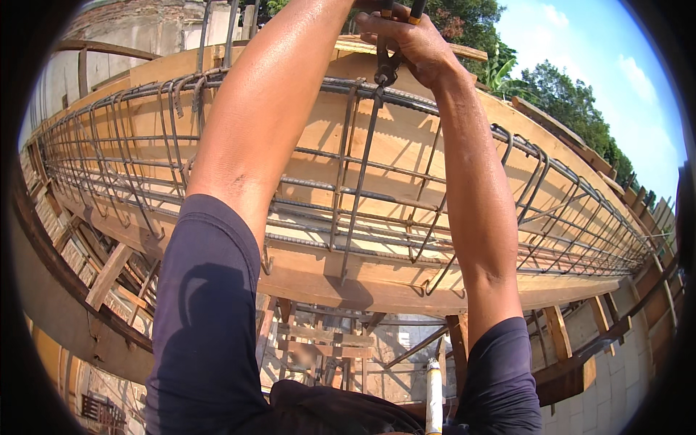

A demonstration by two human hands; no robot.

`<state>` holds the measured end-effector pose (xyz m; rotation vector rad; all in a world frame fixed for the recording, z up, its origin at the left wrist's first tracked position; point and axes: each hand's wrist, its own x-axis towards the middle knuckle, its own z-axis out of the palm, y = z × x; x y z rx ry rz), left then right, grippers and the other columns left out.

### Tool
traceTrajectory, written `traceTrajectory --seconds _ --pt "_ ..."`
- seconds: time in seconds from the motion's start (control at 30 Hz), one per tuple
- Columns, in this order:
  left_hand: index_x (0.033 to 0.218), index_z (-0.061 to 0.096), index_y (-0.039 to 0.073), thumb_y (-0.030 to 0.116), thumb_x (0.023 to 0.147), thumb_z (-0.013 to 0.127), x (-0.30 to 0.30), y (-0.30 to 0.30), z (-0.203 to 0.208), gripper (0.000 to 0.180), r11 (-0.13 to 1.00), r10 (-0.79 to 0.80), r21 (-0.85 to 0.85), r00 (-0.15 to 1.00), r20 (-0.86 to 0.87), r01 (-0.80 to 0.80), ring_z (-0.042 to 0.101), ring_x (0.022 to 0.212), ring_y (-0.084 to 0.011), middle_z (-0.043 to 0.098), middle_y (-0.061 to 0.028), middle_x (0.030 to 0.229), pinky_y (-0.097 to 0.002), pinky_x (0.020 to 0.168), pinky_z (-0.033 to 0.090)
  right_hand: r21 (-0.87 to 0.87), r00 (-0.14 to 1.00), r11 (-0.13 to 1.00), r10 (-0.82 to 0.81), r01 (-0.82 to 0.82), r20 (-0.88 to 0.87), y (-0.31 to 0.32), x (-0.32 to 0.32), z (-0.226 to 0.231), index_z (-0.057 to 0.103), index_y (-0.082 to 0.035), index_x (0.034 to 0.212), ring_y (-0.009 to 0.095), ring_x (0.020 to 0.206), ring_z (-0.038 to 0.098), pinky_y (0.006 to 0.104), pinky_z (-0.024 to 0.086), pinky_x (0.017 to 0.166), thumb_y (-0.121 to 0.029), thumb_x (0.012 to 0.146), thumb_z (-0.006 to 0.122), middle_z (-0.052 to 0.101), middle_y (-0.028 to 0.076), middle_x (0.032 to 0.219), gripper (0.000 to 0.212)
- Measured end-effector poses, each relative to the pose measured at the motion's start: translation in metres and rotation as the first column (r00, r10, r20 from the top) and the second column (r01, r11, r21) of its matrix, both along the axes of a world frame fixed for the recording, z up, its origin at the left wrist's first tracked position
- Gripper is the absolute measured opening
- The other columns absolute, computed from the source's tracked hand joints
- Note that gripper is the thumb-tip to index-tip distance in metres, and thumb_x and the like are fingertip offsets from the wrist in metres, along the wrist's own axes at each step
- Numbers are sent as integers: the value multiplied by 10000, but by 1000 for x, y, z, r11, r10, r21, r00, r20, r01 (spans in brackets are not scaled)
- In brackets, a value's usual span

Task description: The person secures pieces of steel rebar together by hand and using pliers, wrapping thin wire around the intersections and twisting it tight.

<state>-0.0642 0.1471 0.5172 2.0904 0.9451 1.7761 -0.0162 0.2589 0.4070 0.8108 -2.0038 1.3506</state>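
At the top edge my right hand (417, 42) is closed around dark pincers (386, 67) with black and orange handles. The pincers' jaws sit at the upper end of a steel stirrup (365, 156), where it meets the top bars of a long rebar cage (341, 190). My left forearm (272, 94) reaches up past the cage. The left hand is almost wholly cut off by the upper edge, so its fingers cannot be made out. Several stirrups hang along the cage, some with hooked lower ends.
Plywood formwork (580, 177) stands behind the cage, and a timber beam (341, 290) runs below it. Wooden props and braces (109, 275) reach down to a lower level. A lit cigarette (433, 399) juts up at the bottom. Trees (565, 98) and a brick wall (130, 29) lie beyond.
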Motion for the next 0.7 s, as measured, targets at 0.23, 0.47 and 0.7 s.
traceTrajectory --seconds 0.23,0.47,0.7 --pt "1335 603 47 423 967 665 15 3 -13 530 957 235 161 970 65 -243 702 848 -175 710 -76 956 -298 708 594 -104 909 953 -302 284 -286 -9 -33 -25 598 39 1155 152 599 525 330 508 564 -196 996 630 538 76 772 286" --pt "1396 561 57 329 1007 633 10 6 -15 481 985 122 120 991 57 -128 702 901 -189 709 -94 1021 -286 739 593 -154 778 908 -415 390 -471 -16 -14 -22 675 3 1059 270 827 711 407 547 739 -199 861 781 736 75 907 302" --pt "1409 551 65 315 1014 629 15 6 -19 474 938 283 184 955 92 -295 674 870 -172 692 -82 1005 -266 708 564 -293 990 947 -139 132 -4 -21 -13 -18 716 25 903 173 587 667 312 518 516 -186 882 745 717 125 770 214"
